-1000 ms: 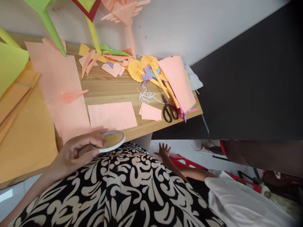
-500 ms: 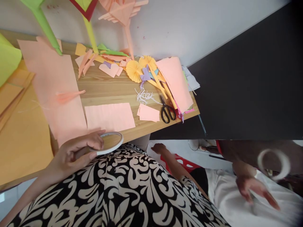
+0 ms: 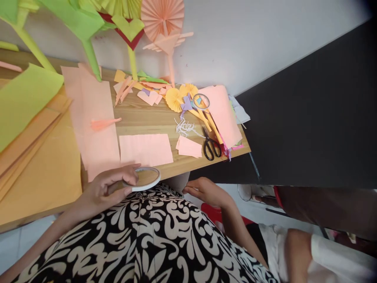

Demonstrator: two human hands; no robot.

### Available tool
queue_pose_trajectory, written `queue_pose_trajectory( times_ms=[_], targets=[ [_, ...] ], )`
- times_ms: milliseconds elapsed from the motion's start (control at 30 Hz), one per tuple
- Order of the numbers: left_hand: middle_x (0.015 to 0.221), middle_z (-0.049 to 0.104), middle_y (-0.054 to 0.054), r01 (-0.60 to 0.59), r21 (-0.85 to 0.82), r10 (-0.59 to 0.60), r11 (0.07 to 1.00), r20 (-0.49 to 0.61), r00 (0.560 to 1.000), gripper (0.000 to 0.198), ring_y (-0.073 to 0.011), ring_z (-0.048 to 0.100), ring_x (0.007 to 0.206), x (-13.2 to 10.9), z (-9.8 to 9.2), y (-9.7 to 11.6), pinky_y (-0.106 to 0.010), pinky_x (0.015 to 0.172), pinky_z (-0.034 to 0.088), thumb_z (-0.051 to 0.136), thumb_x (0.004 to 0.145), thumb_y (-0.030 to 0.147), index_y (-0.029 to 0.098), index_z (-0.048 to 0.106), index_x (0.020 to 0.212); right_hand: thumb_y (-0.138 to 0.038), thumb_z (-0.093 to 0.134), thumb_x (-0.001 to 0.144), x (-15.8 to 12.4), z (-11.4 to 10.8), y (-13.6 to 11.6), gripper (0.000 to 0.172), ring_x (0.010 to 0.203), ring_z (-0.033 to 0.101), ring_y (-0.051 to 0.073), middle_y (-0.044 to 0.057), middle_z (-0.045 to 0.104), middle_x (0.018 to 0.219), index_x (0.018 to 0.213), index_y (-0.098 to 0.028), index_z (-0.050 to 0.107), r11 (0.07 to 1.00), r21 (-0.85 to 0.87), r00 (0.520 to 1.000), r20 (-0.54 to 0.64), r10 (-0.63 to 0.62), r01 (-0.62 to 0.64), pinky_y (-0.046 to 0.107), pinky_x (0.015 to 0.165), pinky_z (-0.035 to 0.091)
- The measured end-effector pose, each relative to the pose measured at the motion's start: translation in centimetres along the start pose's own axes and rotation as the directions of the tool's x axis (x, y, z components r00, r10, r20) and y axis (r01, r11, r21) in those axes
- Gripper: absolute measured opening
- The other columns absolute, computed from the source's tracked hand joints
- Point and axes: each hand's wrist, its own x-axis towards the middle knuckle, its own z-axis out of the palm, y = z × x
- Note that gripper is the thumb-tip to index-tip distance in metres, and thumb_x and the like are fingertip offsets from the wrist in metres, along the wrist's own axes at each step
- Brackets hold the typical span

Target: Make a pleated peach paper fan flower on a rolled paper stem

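My left hand (image 3: 107, 188) grips a white tape roll (image 3: 145, 179) by its near rim and holds it flat at the front edge of the wooden table (image 3: 147, 118). My right hand (image 3: 207, 190) hovers just below that edge, beside my patterned dress, its fingers stretched to the left and holding nothing. A peach paper rectangle (image 3: 145, 149) lies just beyond the tape roll. To its right are a smaller peach piece (image 3: 188, 147) and black scissors (image 3: 211, 144). A second, thinner tape ring (image 3: 201, 101) rests on the pile of paper fans and strips.
Large peach (image 3: 91, 114), orange (image 3: 38, 169) and green (image 3: 26, 98) sheets cover the table's left side. Paper flowers (image 3: 161, 17) stand against the white wall. A dark panel (image 3: 309, 118) rises to the right. Another person's white sleeve and arm (image 3: 312, 251) are at the lower right.
My right hand came up from the floor side to the table's front edge. A tape ring seen in the air near the other person now lies on the paper pile. The view tilted upward.
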Motion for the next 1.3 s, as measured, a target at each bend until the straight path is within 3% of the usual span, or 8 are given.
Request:
queue_pose_trajectory(
  times_ms=[133, 333, 567, 700, 800, 933, 1067, 1300],
  targets=[
    [0.092, 0.069, 0.000, 0.046, -0.010, -0.047, 0.999, -0.065, 0.997, 0.014, -0.0172, 0.067, 0.098, -0.1, 0.4, 0.3, -0.049, 0.130, 0.032, 0.061, 0.098, 0.030, 0.019, 0.067, 0.091, -0.045, 0.052, 0.103, -0.2, -5.8, -1.7, 0.034, 0.089, 0.073, 0.019, 0.005, 0.081, 0.100, 0.102, -0.022, 0.077, 0.980, 0.048, 0.926, -0.339, -0.166, 0.194, 0.028, 0.081, 0.053],
    [0.096, 0.071, -0.004, 0.123, 0.008, -0.122, 0.992, -0.105, 0.987, 0.020, -0.0274, 0.063, 0.125, -0.5, 0.8, 0.2, -0.051, 0.128, 0.034, 0.063, 0.097, 0.040, 0.022, 0.068, 0.090, -0.025, 0.051, 0.098, 7.6, -14.0, 1.1, 0.031, 0.119, 0.067, 0.028, 0.011, 0.076, 0.124, 0.116, -0.020, 0.074, 0.956, -0.292, 0.546, -0.806, -0.227, -0.034, 0.044, 0.106, 0.050],
    [0.095, 0.072, -0.002, 0.093, 0.069, -0.087, 0.993, -0.087, 0.992, 0.021, -0.0240, 0.067, 0.114, -0.4, 0.5, -0.4, -0.050, 0.127, 0.036, 0.063, 0.097, 0.042, 0.022, 0.068, 0.090, -0.012, 0.051, 0.089, 15.4, -19.2, 4.1, 0.026, 0.120, 0.063, 0.033, 0.018, 0.074, 0.125, 0.101, -0.014, 0.075, 0.866, -0.440, 0.684, -0.709, -0.173, -0.237, 0.047, 0.108, 0.045],
    [0.089, 0.070, -0.002, 0.072, 0.031, -0.070, 0.997, -0.066, 0.995, 0.024, -0.0193, 0.068, 0.095, 0.0, 0.6, -0.1, -0.052, 0.128, 0.034, 0.061, 0.099, 0.042, 0.020, 0.066, 0.089, -0.020, 0.050, 0.096, 13.7, -19.8, 3.9, 0.021, 0.113, 0.066, 0.027, 0.010, 0.077, 0.114, 0.094, -0.020, 0.071, 0.942, -0.309, 0.541, -0.819, -0.192, -0.133, 0.046, 0.111, 0.042],
    [0.088, 0.069, -0.001, 0.058, -0.033, -0.060, 0.998, -0.080, 0.995, 0.023, -0.0178, 0.067, 0.089, 0.1, 0.8, 0.1, -0.054, 0.128, 0.033, 0.062, 0.099, 0.042, 0.021, 0.066, 0.090, -0.031, 0.050, 0.100, 11.8, -17.6, 1.8, 0.022, 0.107, 0.068, 0.023, 0.005, 0.077, 0.111, 0.103, -0.022, 0.070, 0.984, -0.165, 0.491, -0.853, -0.177, 0.069, 0.040, 0.101, 0.050],
    [0.091, 0.070, -0.001, 0.069, -0.051, -0.074, 0.996, -0.107, 0.992, 0.021, -0.0197, 0.068, 0.097, -0.1, 1.0, 0.0, -0.054, 0.129, 0.033, 0.064, 0.098, 0.041, 0.022, 0.068, 0.091, -0.033, 0.049, 0.105, 12.8, -12.0, -2.6, 0.025, 0.099, 0.069, 0.019, 0.000, 0.078, 0.101, 0.098, -0.026, 0.072, 0.894, -0.386, 0.651, -0.622, -0.435, 0.228, 0.046, 0.122, 0.032],
    [0.089, 0.070, -0.002, 0.090, -0.021, -0.091, 0.996, -0.102, 0.991, 0.023, -0.0205, 0.068, 0.099, -0.3, 0.8, 0.0, -0.053, 0.129, 0.033, 0.062, 0.099, 0.041, 0.021, 0.068, 0.091, -0.028, 0.045, 0.107, 15.0, -9.3, -4.4, 0.028, 0.109, 0.068, 0.022, 0.004, 0.079, 0.113, 0.110, -0.025, 0.073, 0.841, -0.494, 0.701, -0.520, -0.488, 0.218, 0.049, 0.124, 0.028],
    [0.092, 0.069, -0.001, 0.056, 0.007, -0.055, 0.998, -0.071, 0.996, 0.018, -0.0182, 0.067, 0.098, -0.1, 0.7, -0.1, -0.050, 0.129, 0.034, 0.062, 0.100, 0.037, 0.022, 0.066, 0.093, -0.022, 0.044, 0.098, 12.3, -17.6, 3.7, 0.034, 0.113, 0.067, 0.027, 0.011, 0.076, 0.121, 0.114, -0.019, 0.073, 0.979, -0.144, 0.460, -0.886, -0.062, -0.145, 0.041, 0.100, 0.051]
  ],
)
